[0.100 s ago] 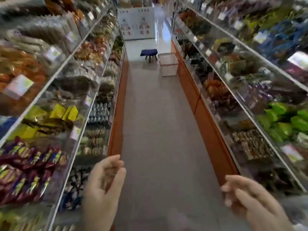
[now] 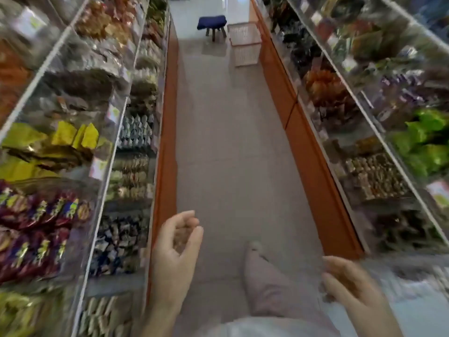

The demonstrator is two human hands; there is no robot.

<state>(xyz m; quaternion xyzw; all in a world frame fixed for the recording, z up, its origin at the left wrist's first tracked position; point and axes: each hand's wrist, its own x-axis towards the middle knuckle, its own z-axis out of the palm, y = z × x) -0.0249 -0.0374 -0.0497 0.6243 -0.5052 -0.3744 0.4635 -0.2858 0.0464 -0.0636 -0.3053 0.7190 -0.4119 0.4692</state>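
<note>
I stand in a narrow shop aisle. My left hand [image 2: 173,256] hangs in front of me over the grey floor, fingers loosely curled, holding nothing. My right hand [image 2: 349,288] is low at the right, blurred, fingers loosely bent and empty. My leg in light trousers and a shoe [image 2: 255,251] steps forward between the hands.
Clear-fronted shelves [image 2: 107,147] of packaged snacks line the left; matching shelves [image 2: 364,132] line the right, both on orange bases. A white plastic basket [image 2: 245,45] stands on the floor at the far right, beside a blue-topped stool [image 2: 211,24].
The view has tipped downward and moved forward; my leg has come into sight. Both hands stay loosely curled and empty.
</note>
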